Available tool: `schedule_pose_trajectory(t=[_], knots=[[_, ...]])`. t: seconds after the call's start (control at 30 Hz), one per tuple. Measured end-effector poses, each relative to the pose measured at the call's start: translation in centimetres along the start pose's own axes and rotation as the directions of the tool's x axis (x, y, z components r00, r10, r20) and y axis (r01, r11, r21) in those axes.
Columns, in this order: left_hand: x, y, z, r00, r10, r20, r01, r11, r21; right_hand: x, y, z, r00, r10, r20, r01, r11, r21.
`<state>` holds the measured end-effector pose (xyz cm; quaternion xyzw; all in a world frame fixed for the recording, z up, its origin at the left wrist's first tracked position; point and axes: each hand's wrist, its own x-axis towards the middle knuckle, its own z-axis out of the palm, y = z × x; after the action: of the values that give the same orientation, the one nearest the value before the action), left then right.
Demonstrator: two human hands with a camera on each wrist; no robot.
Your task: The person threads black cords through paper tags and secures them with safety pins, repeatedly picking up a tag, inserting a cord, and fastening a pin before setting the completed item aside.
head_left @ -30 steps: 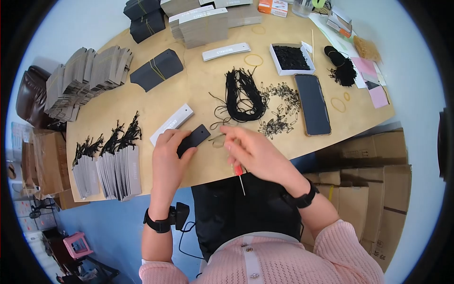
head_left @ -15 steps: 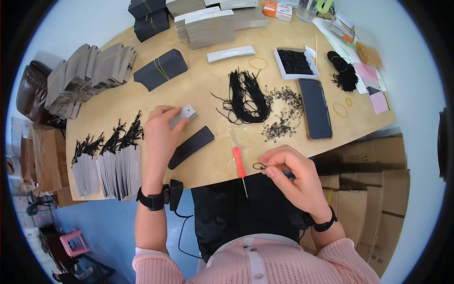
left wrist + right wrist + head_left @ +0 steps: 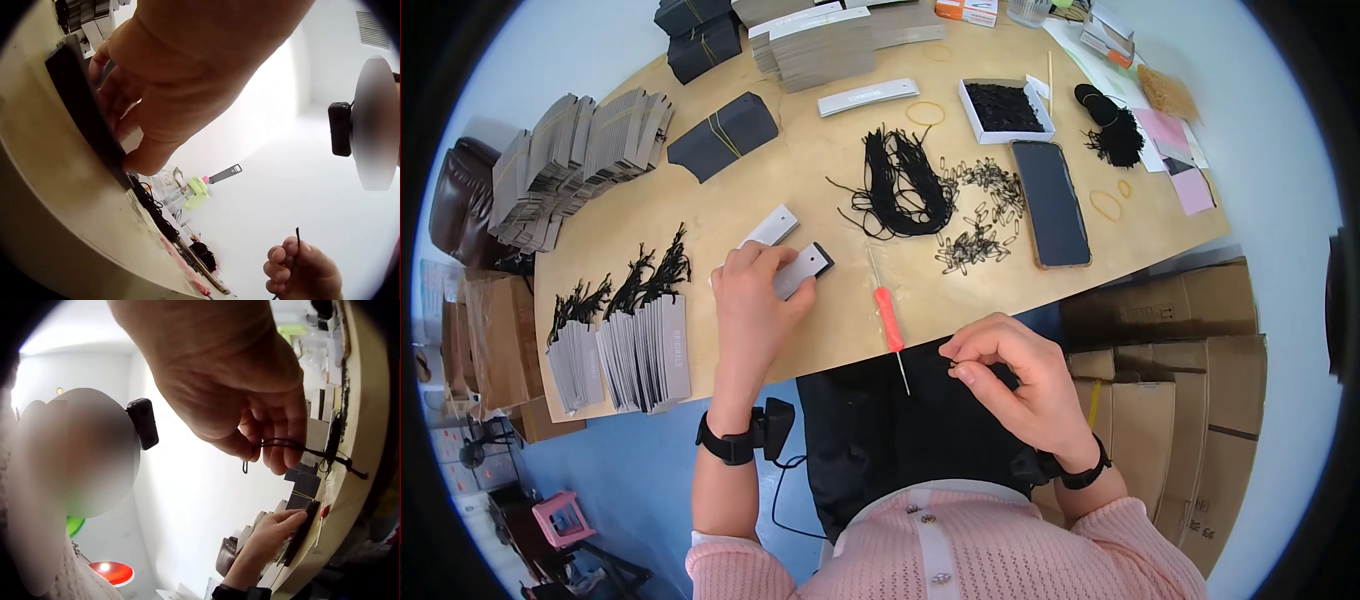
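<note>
Two grips busy: left grip (image 3: 752,300) clamps stacked hang tags (image 3: 805,267) on tabletop (image 3: 830,335), 10 o'clock of red awl (image 3: 888,318). Right grip (image 3: 1008,372) pinches black cord (image 3: 315,452) off the tabletop edge, 4 o'clock of awl.

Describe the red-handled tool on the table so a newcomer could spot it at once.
Start at the wooden table and go to its near edge, between the left hand and the right hand. The tool lies there, its metal tip overhanging the edge. It is the only red thing nearby.
</note>
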<state>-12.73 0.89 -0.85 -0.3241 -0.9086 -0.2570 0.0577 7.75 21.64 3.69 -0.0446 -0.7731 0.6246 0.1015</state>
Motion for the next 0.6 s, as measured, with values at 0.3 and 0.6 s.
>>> schedule_pose_trajectory(t=[0.3,0.6], knots=[[0.2,0.1,-0.5,0.997,0.054,-0.056,-0.056,0.998,-0.036,-1.5,0.4,-0.3,1.000,0.017,-0.024,-0.017,1.000,-0.011],[0.5,-0.3,-1.1,1.000,-0.019,-0.024,0.013,0.976,-0.218,-1.9,0.1,-0.3,1.000,0.024,0.001,-0.024,1.000,-0.015]])
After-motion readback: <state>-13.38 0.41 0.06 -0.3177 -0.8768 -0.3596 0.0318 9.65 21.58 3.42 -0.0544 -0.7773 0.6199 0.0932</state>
